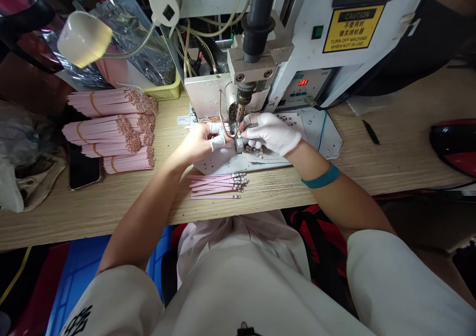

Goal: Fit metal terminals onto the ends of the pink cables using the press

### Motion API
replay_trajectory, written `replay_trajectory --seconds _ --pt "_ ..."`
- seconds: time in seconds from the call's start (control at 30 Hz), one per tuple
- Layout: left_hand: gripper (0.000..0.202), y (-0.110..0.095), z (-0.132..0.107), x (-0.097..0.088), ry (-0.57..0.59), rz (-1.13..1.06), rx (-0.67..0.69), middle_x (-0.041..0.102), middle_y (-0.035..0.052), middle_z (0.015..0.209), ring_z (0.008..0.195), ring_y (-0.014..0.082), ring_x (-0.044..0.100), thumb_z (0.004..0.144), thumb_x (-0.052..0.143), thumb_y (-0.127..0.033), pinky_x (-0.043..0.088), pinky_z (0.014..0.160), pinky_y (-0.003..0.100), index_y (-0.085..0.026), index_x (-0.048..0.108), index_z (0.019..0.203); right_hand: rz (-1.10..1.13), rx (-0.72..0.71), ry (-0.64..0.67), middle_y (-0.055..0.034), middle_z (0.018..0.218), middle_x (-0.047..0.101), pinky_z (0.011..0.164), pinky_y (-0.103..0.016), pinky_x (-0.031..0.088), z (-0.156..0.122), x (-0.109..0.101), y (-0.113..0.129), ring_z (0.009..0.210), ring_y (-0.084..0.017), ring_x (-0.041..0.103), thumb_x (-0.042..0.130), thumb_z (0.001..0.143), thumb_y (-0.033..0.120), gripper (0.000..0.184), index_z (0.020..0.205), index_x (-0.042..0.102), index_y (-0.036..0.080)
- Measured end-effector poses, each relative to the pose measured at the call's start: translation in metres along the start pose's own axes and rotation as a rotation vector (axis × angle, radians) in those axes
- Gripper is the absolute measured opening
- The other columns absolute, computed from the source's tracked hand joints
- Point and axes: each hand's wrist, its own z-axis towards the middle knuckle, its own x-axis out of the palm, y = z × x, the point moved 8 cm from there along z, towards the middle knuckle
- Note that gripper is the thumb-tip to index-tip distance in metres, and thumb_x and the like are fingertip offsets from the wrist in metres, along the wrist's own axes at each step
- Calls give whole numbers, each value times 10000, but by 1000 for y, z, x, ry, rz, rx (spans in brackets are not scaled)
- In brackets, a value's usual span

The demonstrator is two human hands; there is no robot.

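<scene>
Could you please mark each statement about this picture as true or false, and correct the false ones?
The right hand wears a white glove. True.
The left hand wears a full glove too. False: it is bare, with white cots on some fingers.
The teal band is on the left wrist. False: it is on the right wrist.
The red display reads 385. True.
The banded pink bundles lie right of the machine. False: they lie left of it.
Loose pink strips lie on the wooden table. True.
</scene>
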Motion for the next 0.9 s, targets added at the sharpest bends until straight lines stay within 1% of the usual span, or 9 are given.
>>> replay_trajectory --seconds 0.2,0.3,0.37,0.5,0.77,0.9 --pt "220 5 5 2 0 28 -20 651 18 726 649 121 549 711 698 -332 426 596 220 -121 689 773 -34 -9 -35 23 552 539 297 -183 267 -3 2 2 381 -73 421 650 744 61 145 782 580 183" --pt "179 5 6 1 -25 21 -30 628 6 692 624 107 527 691 697 -295 434 594 219 -119 668 709 -52 -15 -57 38 510 505 290 -179 259 -5 2 3 376 -78 417 645 737 59 153 765 567 188" --pt "154 5 6 2 -32 -23 -59 610 -2 676 618 103 523 666 698 -266 453 598 222 -122 643 670 -56 -23 -63 37 516 508 292 -177 263 -5 1 4 383 -80 426 641 732 52 158 759 562 186" --pt "108 3 6 4 -41 -123 -87 601 -8 684 641 110 549 628 670 -219 499 624 237 -130 629 675 -48 -42 -58 26 569 529 305 -179 282 -4 0 4 411 -78 445 643 740 52 150 769 570 180" --pt "93 8 9 0 -70 -76 -72 613 4 681 640 121 551 616 636 -218 508 623 259 -135 637 659 -25 -25 -69 24 603 528 321 -176 263 -5 0 4 416 -65 440 685 748 30 208 764 542 180" --pt "63 6 9 -3 -89 -40 -45 630 16 688 643 132 558 613 641 -203 483 597 250 -142 631 627 -13 -38 -69 29 582 521 325 -171 266 -4 0 4 408 -65 444 646 756 13 195 768 543 177"
